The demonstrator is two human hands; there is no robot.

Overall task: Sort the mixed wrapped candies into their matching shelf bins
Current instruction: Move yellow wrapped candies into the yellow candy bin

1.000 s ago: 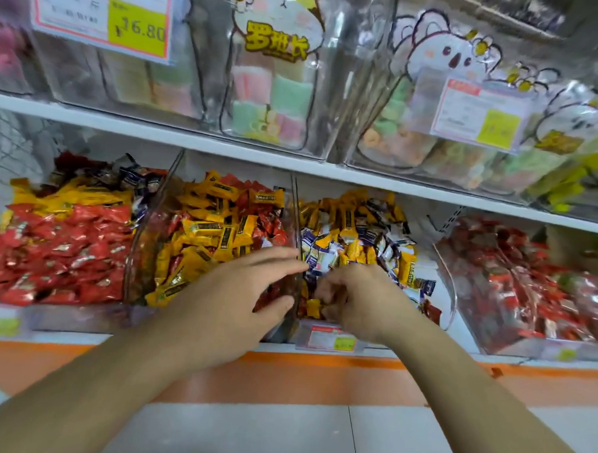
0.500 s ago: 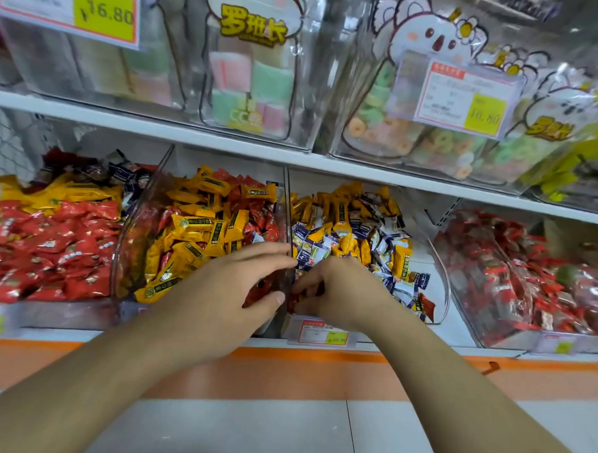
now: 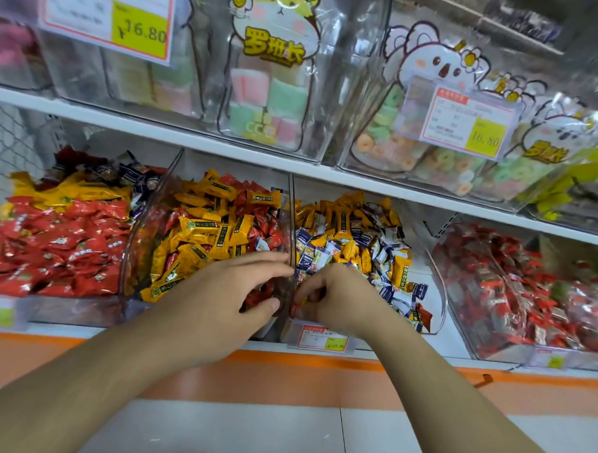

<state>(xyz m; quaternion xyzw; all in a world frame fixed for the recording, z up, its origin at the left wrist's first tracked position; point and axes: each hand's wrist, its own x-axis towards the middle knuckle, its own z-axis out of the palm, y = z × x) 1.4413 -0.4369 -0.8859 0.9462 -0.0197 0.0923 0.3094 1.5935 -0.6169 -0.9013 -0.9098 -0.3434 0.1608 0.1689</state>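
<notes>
**Picking strays out of the mixed bin**

Both hands work at the front of the lower shelf, close together on either side of a clear divider (image 3: 292, 226). The right hand (image 3: 335, 297) is curled into the front corner of the mixed bin (image 3: 439, 303), where yellow candies (image 3: 342, 225) lie among blue-and-white candies (image 3: 310, 251). Its fingers are bunched narrow, and something small and red (image 3: 296, 309) shows at the fingertips; whether that piece is truly pinched or only touched I cannot tell.

The left hand (image 3: 225, 291) lies just across the divider, over the front of the yellow-and-red bin (image 3: 126, 252). Its fingers are extended and loosely spread, the thumb apart, and it holds nothing that can be seen. Further left of that hand sits a bin of mostly red candies (image 3: 57, 248); well to the right of the right hand is another bin of red wrappers (image 3: 515, 293).

The step in hand looks like gathering a misplaced piece from the mixed bin. The sorting seems far from finished, since several colours share each bin. The next move likely calls for a firm pinch on the piece, a lift clear of the divider's edge, and a short carry leftward to a bin with matching wrappers, perhaps by passing it to the waiting left hand.
</notes>
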